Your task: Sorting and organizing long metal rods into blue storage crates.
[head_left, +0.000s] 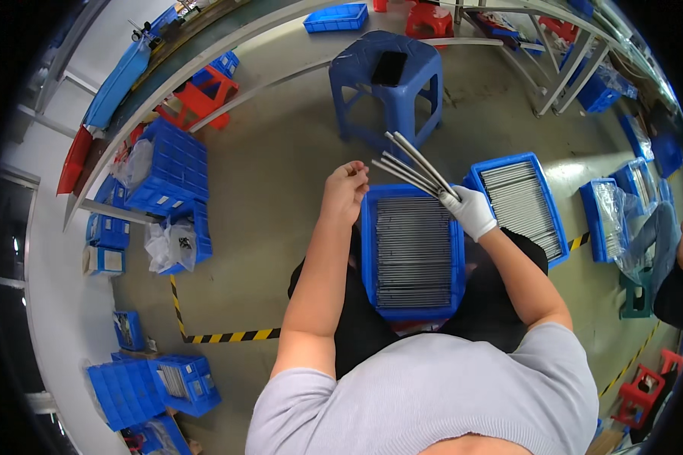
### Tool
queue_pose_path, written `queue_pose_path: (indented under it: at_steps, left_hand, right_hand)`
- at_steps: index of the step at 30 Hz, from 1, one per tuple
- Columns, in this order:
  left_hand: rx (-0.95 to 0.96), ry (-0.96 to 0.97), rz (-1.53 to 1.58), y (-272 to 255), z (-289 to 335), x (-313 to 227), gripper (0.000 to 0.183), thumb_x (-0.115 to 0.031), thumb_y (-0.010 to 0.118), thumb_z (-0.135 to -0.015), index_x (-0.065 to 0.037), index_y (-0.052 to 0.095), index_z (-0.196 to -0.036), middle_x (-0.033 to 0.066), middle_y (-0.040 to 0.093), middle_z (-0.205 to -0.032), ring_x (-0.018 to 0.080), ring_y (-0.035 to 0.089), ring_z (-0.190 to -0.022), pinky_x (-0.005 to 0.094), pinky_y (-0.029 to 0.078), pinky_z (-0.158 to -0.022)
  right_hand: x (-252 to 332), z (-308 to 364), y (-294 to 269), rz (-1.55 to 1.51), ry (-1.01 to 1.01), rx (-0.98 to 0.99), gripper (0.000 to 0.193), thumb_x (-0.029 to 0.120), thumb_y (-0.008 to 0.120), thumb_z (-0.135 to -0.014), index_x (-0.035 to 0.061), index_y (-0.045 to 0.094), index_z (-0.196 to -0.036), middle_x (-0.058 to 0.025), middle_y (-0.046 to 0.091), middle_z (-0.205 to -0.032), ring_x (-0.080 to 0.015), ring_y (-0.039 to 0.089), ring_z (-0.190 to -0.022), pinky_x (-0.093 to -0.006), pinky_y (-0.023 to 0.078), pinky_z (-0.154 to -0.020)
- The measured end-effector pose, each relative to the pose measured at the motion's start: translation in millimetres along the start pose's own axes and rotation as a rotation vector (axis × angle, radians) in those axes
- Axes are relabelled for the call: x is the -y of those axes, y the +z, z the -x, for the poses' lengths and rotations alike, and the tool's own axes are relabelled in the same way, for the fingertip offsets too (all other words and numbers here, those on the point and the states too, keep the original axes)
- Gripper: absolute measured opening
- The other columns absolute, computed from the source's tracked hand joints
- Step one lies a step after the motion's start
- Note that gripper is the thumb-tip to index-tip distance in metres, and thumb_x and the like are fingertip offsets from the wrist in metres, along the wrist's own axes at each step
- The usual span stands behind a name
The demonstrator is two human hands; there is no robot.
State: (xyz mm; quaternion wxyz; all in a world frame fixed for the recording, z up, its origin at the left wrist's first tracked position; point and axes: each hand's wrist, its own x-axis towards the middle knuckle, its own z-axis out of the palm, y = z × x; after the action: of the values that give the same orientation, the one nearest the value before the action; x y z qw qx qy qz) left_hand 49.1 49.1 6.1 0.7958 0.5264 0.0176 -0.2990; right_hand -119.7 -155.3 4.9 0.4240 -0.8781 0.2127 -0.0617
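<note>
My right hand (472, 213), in a white glove, grips several thin metal rods (410, 176) that fan out toward the upper left. My left hand (347, 189) is bare and raised just left of the rods' far ends, apart from them. Its fingers are curled together, and whatever may be in them is hidden. Below both hands, between my knees, a blue crate (368, 250) holds many dark metal rods (413, 254) lying crosswise in a neat layer. A second blue crate (540, 163) of brighter rods (525, 205) stands by my right knee.
Ahead stands a blue plastic stool (425, 80) with a black phone (389, 68) on it. Stacked blue crates (171, 163) line the left side, near a metal-framed bench. To the right are plastic-wrapped crates (603, 220) and part of another person (675, 280). Striped tape (235, 337) marks the floor.
</note>
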Motion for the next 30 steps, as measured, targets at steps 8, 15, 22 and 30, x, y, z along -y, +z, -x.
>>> queue_pose_path:
  at_steps: [8,15,22,30]
  left_hand:
    - [0.130,-0.027,0.105,6.8,15.0,-12.0,0.026,-0.029,0.061,-0.092,-0.005,0.057,-0.098,0.0074,0.065,-0.088,0.0103,0.054,-0.064,0.0232,0.043,-0.055]
    - [0.246,-0.017,0.012,8.6,17.4,-17.8,0.030,-0.035,0.062,-0.090,-0.005,0.059,-0.095,0.0072,0.066,-0.087,0.0099,0.055,-0.061,0.0230,0.043,-0.054]
    - [0.128,0.079,-0.394,9.0,18.8,-17.5,0.023,-0.023,0.063,-0.090,-0.003,0.061,-0.100,0.0079,0.067,-0.090,0.0112,0.059,-0.066,0.0231,0.045,-0.057]
    - [0.242,0.148,-0.405,11.8,22.7,-23.9,0.024,-0.018,0.064,-0.088,0.000,0.061,-0.103,0.0095,0.068,-0.095,0.0118,0.060,-0.071,0.0218,0.044,-0.061]
  right_hand:
    - [13.7,3.5,-6.9,0.045,0.032,-0.014,0.033,0.036,0.064,-0.087,0.0039,0.067,-0.092,-0.0167,0.061,-0.067,-0.0303,0.060,-0.060,-0.0365,0.046,-0.058]
    - [21.6,6.0,-12.1,0.109,-0.004,-0.048,0.031,0.034,0.065,-0.086,0.0040,0.066,-0.088,-0.0160,0.061,-0.066,-0.0301,0.061,-0.060,-0.0367,0.047,-0.057]
    - [22.1,11.1,-20.7,0.338,-0.263,-0.228,0.031,0.036,0.067,-0.082,0.0050,0.064,-0.081,-0.0127,0.062,-0.063,-0.0287,0.061,-0.057,-0.0371,0.048,-0.053]
    - [15.9,10.9,-20.4,0.187,-0.104,-0.119,0.036,0.040,0.066,-0.083,0.0041,0.064,-0.080,-0.0142,0.060,-0.061,-0.0297,0.060,-0.057,-0.0371,0.047,-0.054]
